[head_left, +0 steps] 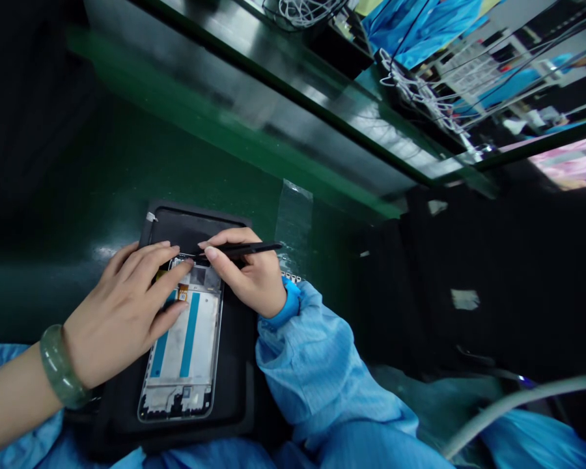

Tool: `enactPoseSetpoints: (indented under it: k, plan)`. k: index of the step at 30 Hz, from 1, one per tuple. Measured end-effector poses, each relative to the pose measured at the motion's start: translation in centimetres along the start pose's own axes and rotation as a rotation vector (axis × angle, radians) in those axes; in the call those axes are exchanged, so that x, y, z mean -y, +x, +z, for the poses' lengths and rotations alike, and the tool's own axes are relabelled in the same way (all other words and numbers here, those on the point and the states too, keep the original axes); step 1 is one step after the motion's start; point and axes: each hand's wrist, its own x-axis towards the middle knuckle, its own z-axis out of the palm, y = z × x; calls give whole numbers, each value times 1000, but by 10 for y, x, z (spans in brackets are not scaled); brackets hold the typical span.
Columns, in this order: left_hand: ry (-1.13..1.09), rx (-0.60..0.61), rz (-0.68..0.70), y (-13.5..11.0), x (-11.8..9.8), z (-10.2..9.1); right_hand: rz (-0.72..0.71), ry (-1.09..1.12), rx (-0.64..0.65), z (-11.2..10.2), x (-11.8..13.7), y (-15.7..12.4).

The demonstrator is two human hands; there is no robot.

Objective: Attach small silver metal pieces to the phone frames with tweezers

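An opened smartphone frame, silver with two blue adhesive strips, lies in a black tray. My left hand rests over its upper left part, fingers spread and fingertips touching near the top edge. My right hand pinches a pair of black tweezers, held almost level. The tips of the tweezers reach the phone's top edge beside my left fingertips. What lies exactly at the tips is too small to make out. A small orange flex cable shows under my left fingers.
The tray is on a green work surface, with a strip of clear tape behind it. A raised metal ledge runs along the back, with bundled white cables beyond. Dark stacked material stands at the right.
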Motion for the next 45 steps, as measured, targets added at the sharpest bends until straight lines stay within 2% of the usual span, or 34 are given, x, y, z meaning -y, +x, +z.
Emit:
enactPoseSetpoints:
  k: [9, 20, 25, 38, 45]
  plan:
    - [-2, 9, -4, 0, 0, 0, 197, 64, 18, -2, 2, 0]
    - [1, 20, -2, 0, 0, -1, 270, 200, -13, 0, 1, 1]
    - [1, 20, -4, 0, 0, 0, 346, 309, -80, 1, 1, 2]
    - [2, 22, 6, 0, 1, 0, 261, 136, 14, -1, 1, 1]
    - [-9, 26, -2, 0, 1, -1, 309, 242, -34, 2, 0, 0]
